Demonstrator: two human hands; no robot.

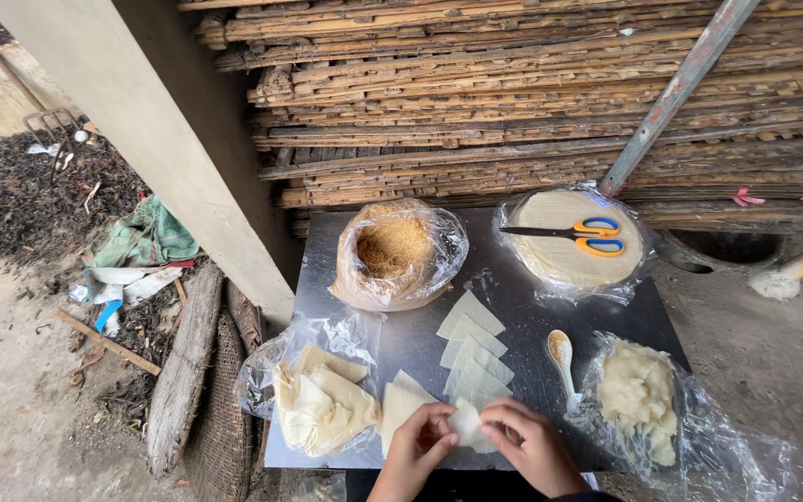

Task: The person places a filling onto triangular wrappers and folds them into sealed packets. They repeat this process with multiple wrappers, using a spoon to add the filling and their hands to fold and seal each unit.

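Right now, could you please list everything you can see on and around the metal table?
Metal table: one, grey, centre.
Bag of crumbs: one, clear with brown filling, table's rear left.
Round wrappers: one stack, pale, rear right, in plastic.
Scissors: one, orange handles, on the round wrappers.
Cut wrapper pieces: several, pale, overlapping in a row, centre.
Spoon: one, white, right of the pieces.
Dough: one mass, pale, front right, on plastic.
Folded wrappers: a pile, cream, front left.
Left hand, right hand: both pinching one wrapper piece.
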